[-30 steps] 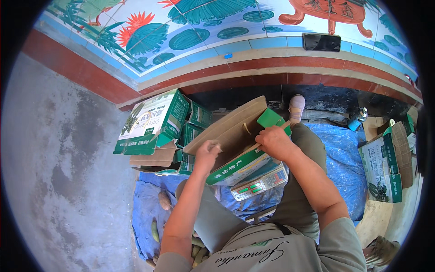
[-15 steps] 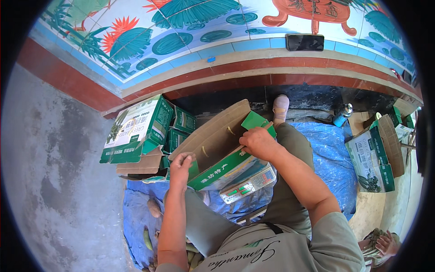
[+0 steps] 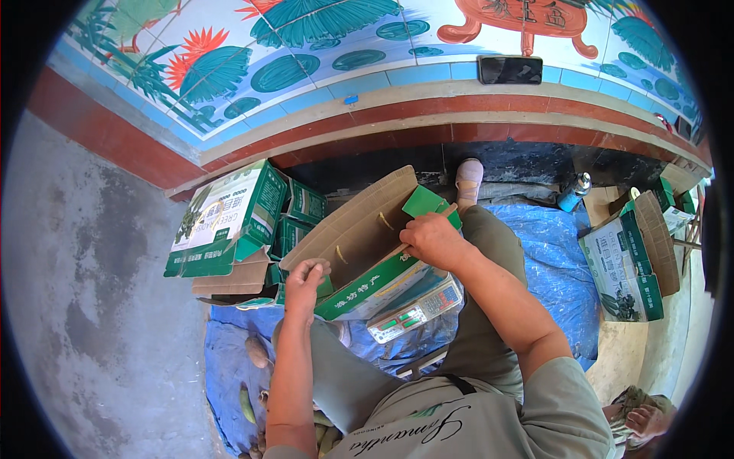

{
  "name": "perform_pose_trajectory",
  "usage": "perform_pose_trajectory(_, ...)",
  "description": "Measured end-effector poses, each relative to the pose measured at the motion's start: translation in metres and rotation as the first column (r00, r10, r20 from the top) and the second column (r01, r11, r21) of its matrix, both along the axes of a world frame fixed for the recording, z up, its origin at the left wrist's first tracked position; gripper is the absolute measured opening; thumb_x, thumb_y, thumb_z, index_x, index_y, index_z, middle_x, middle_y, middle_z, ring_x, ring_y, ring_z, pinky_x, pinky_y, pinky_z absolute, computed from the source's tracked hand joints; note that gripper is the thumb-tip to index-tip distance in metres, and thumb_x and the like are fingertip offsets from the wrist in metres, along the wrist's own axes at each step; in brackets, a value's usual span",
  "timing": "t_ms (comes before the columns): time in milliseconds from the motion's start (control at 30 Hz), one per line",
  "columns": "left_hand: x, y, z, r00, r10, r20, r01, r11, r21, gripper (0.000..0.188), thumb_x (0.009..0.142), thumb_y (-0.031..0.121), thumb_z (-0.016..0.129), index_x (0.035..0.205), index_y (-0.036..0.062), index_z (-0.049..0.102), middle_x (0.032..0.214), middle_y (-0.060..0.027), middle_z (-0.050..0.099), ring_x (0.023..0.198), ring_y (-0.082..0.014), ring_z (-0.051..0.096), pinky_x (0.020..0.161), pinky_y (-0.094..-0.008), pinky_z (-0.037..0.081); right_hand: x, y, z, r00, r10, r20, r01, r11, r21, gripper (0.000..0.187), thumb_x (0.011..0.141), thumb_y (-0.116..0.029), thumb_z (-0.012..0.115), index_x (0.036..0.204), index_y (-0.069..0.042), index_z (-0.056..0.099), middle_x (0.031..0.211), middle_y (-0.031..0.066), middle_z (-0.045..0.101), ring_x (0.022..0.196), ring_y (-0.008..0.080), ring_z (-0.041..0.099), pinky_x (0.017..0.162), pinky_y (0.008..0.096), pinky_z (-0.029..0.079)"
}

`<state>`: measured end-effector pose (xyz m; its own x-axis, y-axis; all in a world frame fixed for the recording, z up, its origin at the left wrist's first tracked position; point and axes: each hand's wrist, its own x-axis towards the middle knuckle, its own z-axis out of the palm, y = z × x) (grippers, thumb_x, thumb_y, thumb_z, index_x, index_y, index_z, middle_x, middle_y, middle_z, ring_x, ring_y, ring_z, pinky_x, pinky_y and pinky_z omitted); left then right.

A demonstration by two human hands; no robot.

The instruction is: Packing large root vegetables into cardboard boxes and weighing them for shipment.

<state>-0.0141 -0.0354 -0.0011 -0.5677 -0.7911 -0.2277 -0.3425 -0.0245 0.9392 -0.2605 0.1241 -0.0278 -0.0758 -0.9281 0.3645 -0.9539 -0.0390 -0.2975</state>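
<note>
An open green and white cardboard box (image 3: 365, 297) sits in front of me between my legs, its tall brown flap raised on the far side. My right hand (image 3: 433, 241) grips the near wall's rim close to the right end, beside a green end flap (image 3: 423, 202). At the box's left end, my left hand (image 3: 306, 281) is closed with the fingertips pinched on the edge, partly hiding the corner. Two yellowish cord loops (image 3: 341, 253) show on the brown inside. Right below the box is a digital scale (image 3: 414, 310) with green displays and a keypad.
Several green and white boxes (image 3: 222, 210) are stacked at left; another box (image 3: 623, 268) stands at right near a blue bottle (image 3: 573, 192). Long green radishes (image 3: 246, 404) lie on the blue tarp (image 3: 558, 264). A phone (image 3: 510, 70) leans on the tiled wall. Another person's hand (image 3: 644, 420) shows lower right.
The whole view has shifted slightly, so everything sits a little further left. Both hands keep their places on the box, with no clear movement of it.
</note>
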Motion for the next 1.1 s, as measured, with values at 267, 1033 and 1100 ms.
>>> perform_pose_trajectory(267, -0.003, 0.002, -0.002, 1.000, -0.016, 0.002, 0.016, 1.000, -0.008, 0.022, 0.092, 0.016, 0.052, 0.106, 0.0007, 0.060, 0.108, -0.0131, 0.065, 0.102, -0.0220, 0.061, 0.088, -0.0342, 0.044, -0.002, 0.001, -0.001, 1.000, 0.009, 0.030, -0.008, 0.999, -0.045, 0.011, 0.068, -0.015, 0.068, 0.071, -0.009, 0.059, 0.072, 0.0056, 0.058, 0.076, 0.0258, 0.060, 0.071, 0.0387, 0.047)
perform_pose_trajectory(1033, 0.003, 0.006, -0.004, 0.967, -0.247, 0.068, 0.229, 0.953, 0.198, 0.033, 0.093, 0.023, 0.054, 0.114, -0.0033, 0.054, 0.112, -0.0162, 0.060, 0.105, -0.0219, 0.059, 0.092, -0.0319, 0.046, 0.000, -0.008, 0.004, 0.996, 0.049, -0.075, -0.067, 0.963, -0.263, 0.009, 0.067, -0.011, 0.061, 0.064, -0.010, 0.052, 0.066, 0.0042, 0.050, 0.070, 0.0221, 0.055, 0.066, 0.0353, 0.044)
perform_pose_trajectory(1100, 0.002, 0.013, -0.003, 0.980, -0.198, 0.027, 0.189, 0.961, 0.200, 0.027, 0.093, 0.024, 0.056, 0.103, -0.0003, 0.062, 0.098, -0.0074, 0.064, 0.092, -0.0130, 0.057, 0.083, -0.0265, 0.045, -0.001, -0.008, 0.004, 0.994, 0.060, -0.087, -0.083, 0.952, -0.294, 0.009, 0.067, -0.011, 0.060, 0.064, -0.010, 0.052, 0.066, 0.0041, 0.050, 0.070, 0.0220, 0.055, 0.067, 0.0347, 0.044)
